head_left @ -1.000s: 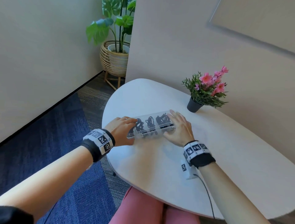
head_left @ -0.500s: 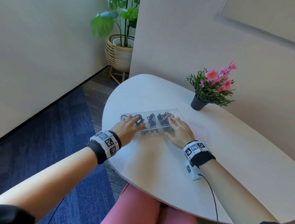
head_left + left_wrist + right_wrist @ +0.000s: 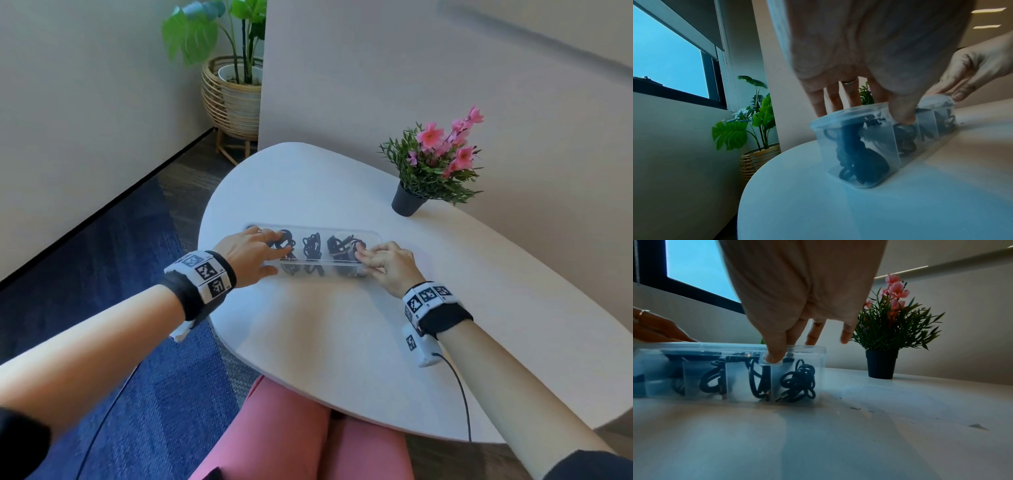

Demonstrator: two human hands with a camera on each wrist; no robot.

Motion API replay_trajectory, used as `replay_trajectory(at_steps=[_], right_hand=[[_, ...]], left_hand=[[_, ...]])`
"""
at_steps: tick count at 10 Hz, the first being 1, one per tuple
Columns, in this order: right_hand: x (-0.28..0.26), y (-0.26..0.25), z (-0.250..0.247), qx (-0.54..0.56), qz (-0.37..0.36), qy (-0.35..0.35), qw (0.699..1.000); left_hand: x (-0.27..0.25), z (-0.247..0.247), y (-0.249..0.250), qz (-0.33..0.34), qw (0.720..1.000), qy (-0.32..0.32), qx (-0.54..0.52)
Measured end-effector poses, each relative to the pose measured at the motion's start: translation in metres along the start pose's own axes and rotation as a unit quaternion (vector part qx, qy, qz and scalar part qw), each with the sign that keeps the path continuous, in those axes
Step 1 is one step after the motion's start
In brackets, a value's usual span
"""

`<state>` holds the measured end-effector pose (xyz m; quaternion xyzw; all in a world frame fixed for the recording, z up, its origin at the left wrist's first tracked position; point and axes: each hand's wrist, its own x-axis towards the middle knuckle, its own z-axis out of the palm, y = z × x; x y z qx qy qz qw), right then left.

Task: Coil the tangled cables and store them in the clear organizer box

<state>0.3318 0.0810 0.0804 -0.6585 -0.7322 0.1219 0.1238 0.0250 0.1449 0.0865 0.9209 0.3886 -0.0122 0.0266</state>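
A long clear organizer box lies crosswise on the white table, its lid down. Black coiled cables fill its compartments, one coil at the right end. My left hand rests on the left end, fingers on the lid and thumb against the front wall. My right hand is at the right end, fingers on the lid's edge and thumb pressing the small front latch tab.
A small black pot with pink flowers stands behind the box's right end, near the wall. A big leafy plant in a wicker basket is on the floor beyond the table. Blue carpet lies left of the table's curved edge.
My left hand has moved from the box's left end up onto the lid. My right hand has drawn back from lying flat on the lid to its near right edge.
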Motion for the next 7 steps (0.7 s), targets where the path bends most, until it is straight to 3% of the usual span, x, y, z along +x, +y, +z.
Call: replay_trajectory(at_steps=[2,3,5,6,7], right_hand=[[0.000,-0.008,0.010,-0.007,0.019,-0.016,1.000],[-0.002,-0.012,0.015,0.001,0.014,0.038,0.999],[-0.006,-0.021,0.012,0.027,0.057,0.055,0.997],[-0.001,-0.021,0.005,0.048,0.094,0.027,0.994],[-0.014,-0.025,-0.007,0.126,0.119,0.091,0.981]], left_hand=[[0.001,-0.001,0.005,-0.012,1.000,-0.013,0.011],[0.001,0.001,0.011,-0.003,1.000,0.002,0.019],[0.008,-0.005,0.022,-0.010,0.991,-0.049,0.122],[0.010,-0.012,0.026,-0.029,0.995,-0.050,0.084],[-0.004,-0.004,0.022,-0.056,0.995,0.005,-0.077]])
